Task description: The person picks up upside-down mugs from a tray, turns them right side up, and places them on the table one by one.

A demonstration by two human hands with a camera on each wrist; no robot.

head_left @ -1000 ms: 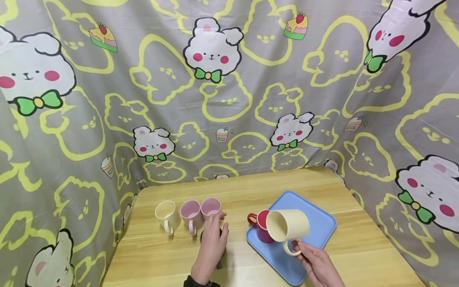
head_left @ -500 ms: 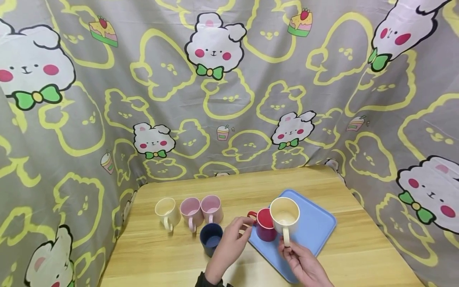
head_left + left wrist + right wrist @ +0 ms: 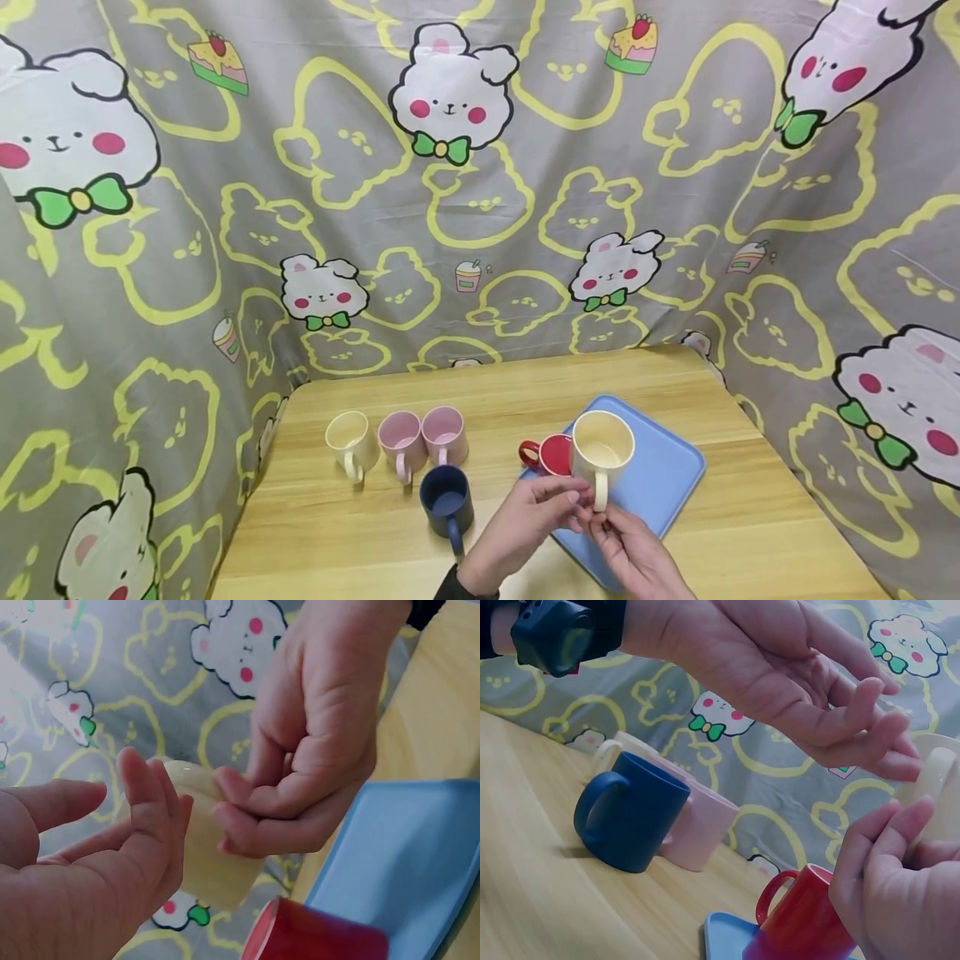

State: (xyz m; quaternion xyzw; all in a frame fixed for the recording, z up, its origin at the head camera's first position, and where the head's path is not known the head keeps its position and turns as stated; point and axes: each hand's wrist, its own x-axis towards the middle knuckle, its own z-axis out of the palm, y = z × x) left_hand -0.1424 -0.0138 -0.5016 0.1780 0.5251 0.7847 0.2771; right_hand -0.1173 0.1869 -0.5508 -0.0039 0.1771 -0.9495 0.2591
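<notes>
A cream mug (image 3: 603, 442) is held just above the blue tray (image 3: 672, 458), upright with its handle toward me. My right hand (image 3: 632, 550) pinches the lower part of that handle. The left hand (image 3: 528, 517) has come up beside the handle, fingers loosely extended; in the left wrist view its fingers (image 3: 154, 802) are close to the mug, and I cannot tell whether they touch it. Behind the left hand, a red mug (image 3: 556, 454) stands on the tray, partly covered, its handle pointing left.
On the wooden table (image 3: 322, 533) to the left stand a navy mug (image 3: 447, 504), two pink mugs, left (image 3: 401, 437) and right (image 3: 445, 429), and another cream mug (image 3: 351, 437). A patterned curtain (image 3: 480, 200) encloses the table's back and sides.
The held cream mug has turned from tilted sideways to upright. My left hand has left the navy mug and moved right to beside the held mug's handle.
</notes>
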